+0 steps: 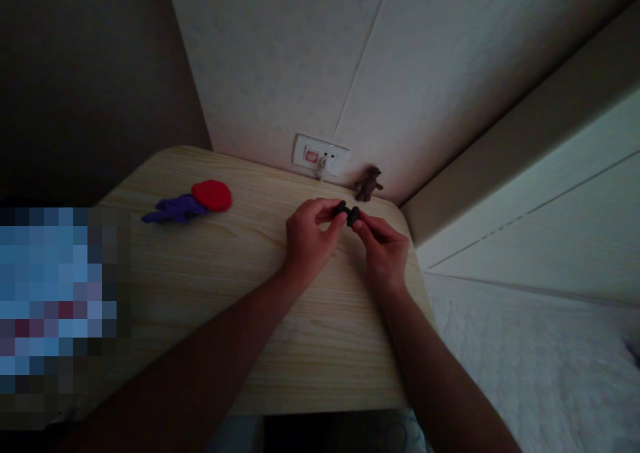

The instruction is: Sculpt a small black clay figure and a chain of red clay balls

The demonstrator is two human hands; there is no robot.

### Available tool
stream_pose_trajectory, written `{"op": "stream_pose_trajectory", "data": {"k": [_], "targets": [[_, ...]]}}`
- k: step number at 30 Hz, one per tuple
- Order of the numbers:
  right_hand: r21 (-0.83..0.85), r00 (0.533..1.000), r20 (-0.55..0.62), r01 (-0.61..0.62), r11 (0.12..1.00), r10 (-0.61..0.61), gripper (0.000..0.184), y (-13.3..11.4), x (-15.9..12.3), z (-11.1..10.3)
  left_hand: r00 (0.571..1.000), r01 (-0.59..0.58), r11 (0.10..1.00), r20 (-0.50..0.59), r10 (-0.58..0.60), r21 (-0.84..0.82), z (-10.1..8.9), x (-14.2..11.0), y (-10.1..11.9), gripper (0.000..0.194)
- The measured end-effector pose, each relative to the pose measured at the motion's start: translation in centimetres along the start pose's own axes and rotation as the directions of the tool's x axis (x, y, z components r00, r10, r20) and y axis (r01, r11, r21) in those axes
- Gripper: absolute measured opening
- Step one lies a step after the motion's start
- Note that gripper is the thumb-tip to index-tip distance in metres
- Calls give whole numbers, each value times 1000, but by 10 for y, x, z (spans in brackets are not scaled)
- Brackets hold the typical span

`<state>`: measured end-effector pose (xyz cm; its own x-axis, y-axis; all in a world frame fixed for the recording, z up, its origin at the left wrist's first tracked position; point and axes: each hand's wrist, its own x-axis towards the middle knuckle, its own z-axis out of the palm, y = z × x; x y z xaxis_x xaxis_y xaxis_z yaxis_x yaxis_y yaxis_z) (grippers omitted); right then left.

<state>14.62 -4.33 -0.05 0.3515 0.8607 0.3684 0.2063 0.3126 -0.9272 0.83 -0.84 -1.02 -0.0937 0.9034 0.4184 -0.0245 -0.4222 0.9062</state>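
Over the far right part of the wooden table, both my hands hold one small black dumbbell-shaped piece (pixel 347 211), two thick rounded ends joined by a short bar. My left hand (pixel 311 233) pinches its left end between thumb and fingers. Its right end is in the fingertips of my right hand (pixel 387 249). Just beyond them a small brown figure (pixel 369 185) with arms and legs stands close to the wall. Farther left lie a purple figure (pixel 175 209) and a flat red disc (pixel 213 195) that touches its right end.
The light wooden table (pixel 210 346) has rounded corners and meets the wall at the back. A wall socket (pixel 320 155) sits just above its far edge. White quilted bedding (pixel 495 366) lies to the right. A blurred-out bright area (pixel 47 273) covers the left side.
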Motion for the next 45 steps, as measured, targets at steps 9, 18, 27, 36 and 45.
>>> {"op": "stream_pose_trajectory", "data": {"k": [9, 18, 27, 36, 45], "targets": [[58, 997, 2, -79, 995, 79, 22, 5, 1, 0, 999, -41, 995, 23, 39, 88, -1, 1, -3, 30], [35, 998, -15, -68, 997, 68, 21, 6, 1, -2, 999, -48, 991, 30, 45, 125, -2, 1, -1, 30], [115, 988, -15, -154, 981, 157, 27, 12, 3, -2, 995, -70, 978, 77, 55, 196, -3, 1, -1, 40], [173, 985, 13, -169, 970, 169, 24, 11, 4, -3, 992, -124, 975, 60, 115, 185, 0, -2, -3, 42], [5, 991, -77, -109, 994, 109, 30, 1, 2, -3, 993, -98, 990, 78, 90, 104, 1, -1, -2, 28]]}}
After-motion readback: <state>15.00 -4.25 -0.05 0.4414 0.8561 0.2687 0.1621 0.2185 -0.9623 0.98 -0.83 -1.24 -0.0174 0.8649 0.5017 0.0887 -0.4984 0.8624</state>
